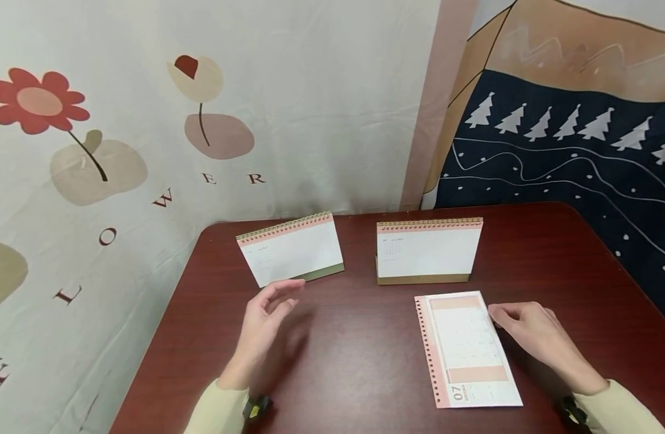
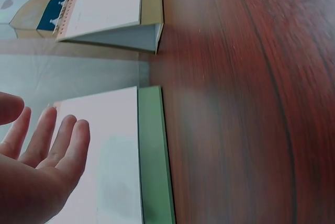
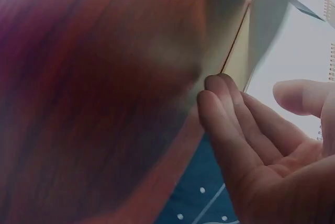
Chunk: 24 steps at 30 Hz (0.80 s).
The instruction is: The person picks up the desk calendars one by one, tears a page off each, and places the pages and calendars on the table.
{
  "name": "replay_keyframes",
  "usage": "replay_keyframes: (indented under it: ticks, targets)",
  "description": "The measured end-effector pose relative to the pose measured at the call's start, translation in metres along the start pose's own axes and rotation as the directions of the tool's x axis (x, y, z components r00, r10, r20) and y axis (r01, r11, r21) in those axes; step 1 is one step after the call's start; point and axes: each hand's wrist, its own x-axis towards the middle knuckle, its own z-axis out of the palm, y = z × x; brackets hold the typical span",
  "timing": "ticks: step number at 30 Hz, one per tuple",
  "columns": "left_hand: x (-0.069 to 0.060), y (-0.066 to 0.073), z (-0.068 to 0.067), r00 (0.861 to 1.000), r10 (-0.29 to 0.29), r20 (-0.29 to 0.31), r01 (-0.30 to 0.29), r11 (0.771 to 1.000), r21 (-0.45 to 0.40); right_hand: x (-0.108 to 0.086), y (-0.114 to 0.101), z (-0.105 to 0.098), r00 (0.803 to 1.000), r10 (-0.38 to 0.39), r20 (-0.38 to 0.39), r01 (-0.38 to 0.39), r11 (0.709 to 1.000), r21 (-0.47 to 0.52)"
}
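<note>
Left hand (image 1: pixel 260 320): relaxed, empty. Right hand (image 1: pixel 539 335): loosely spread, apparently empty, near two o'clock on the calendar page (image 1: pixel 468 343) (a careless sideways brush could skew it).

At centre, your left desk calendar (image 1: pixel 296 250) is white, pink-banded, green-based; your right desk calendar (image 1: pixel 432 248), tan-based. Your calendar sheet (image 1: pixel 470 343), lower right, is pink-and-white, your worktop (image 1: pixel 359 367) red-brown, the upper-right cloth (image 1: pixel 506 202) navy with white trees (image 1: pixel 568 123).

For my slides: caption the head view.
Left hand near a green-based calendar, right hand beside a flat page marked 07.
</note>
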Motion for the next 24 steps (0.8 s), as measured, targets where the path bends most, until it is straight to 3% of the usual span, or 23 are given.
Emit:
replay_keyframes:
  ticks: [7,11,16,24]
  targets:
    - [-0.009,-0.001,-0.018,0.995,0.027,-0.094,-0.026,1.000,0.010,-0.004,-0.005,-0.002,0.995,-0.056,-0.085,0.048,0.995,-0.093]
    - [-0.015,-0.002,-0.026,0.976,0.110,-0.186,-0.104,0.994,0.046,-0.008,-0.019,-0.001,0.978,-0.122,-0.169,0.103,0.988,-0.116]
    - [-0.021,-0.002,-0.031,0.937,0.242,-0.253,-0.206,0.965,0.163,-0.012,-0.038,0.003,0.938,-0.234,-0.257,0.207,0.970,-0.127]
    - [-0.022,-0.006,-0.039,0.902,0.301,-0.311,-0.216,0.936,0.278,-0.013,-0.071,0.013,0.849,-0.409,-0.334,0.384,0.912,-0.142]
